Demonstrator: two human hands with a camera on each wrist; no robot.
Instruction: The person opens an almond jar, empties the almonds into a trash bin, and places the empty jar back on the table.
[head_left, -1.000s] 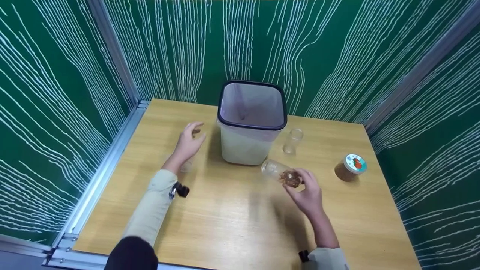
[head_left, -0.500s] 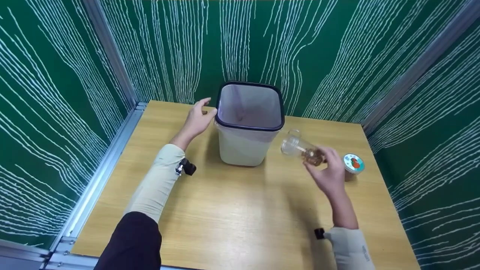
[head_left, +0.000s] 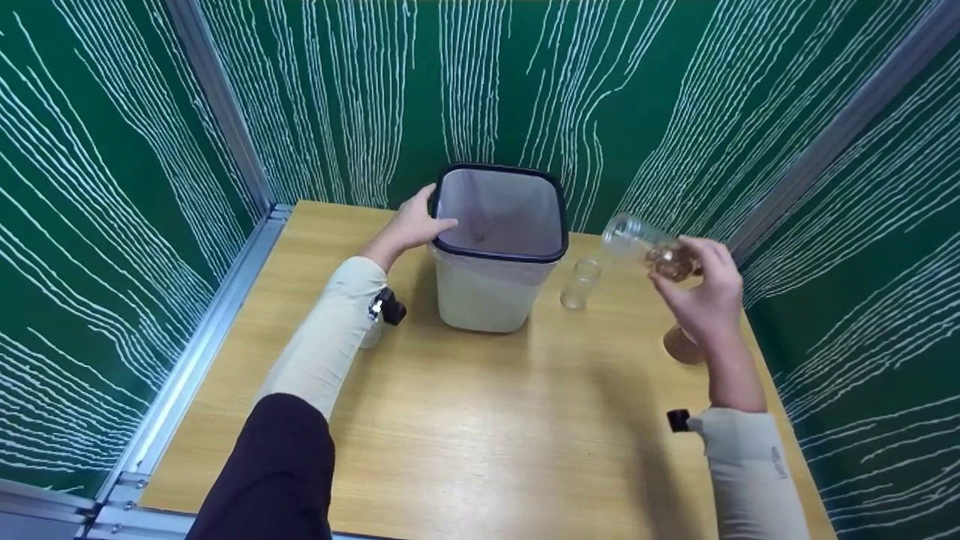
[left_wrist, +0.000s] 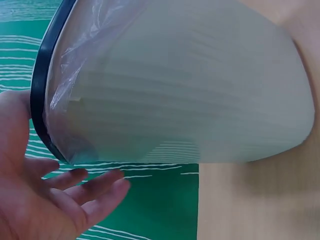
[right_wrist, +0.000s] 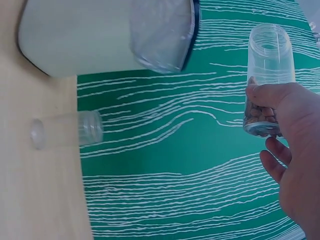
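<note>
A pale trash can [head_left: 480, 296] with a dark rim and a thin plastic liner stands upright at the table's back middle. My left hand [head_left: 412, 223] is at its left rim, thumb over the edge. In the left wrist view the other fingers [left_wrist: 102, 187] spread loosely beside the can's corner. My right hand [head_left: 709, 289] holds a clear jar [right_wrist: 270, 62] by its lower end, up above the table. The jar tilts with its lidless mouth toward the can in the head view. Brown pieces [right_wrist: 261, 114] are gathered at its bottom.
Another clear jar [head_left: 580, 285] stands right of the trash can. A jar with brown contents [head_left: 681, 346] is at the right, partly hidden by my right wrist. Behind my left wrist a clear container [head_left: 370, 336] partly shows. Green white-lined walls [head_left: 660, 90] enclose the wooden table [head_left: 480, 435].
My right hand has carried the jar of brown pieces up and to the right. My left hand has moved up and right from beside the trash can to its rim.
</note>
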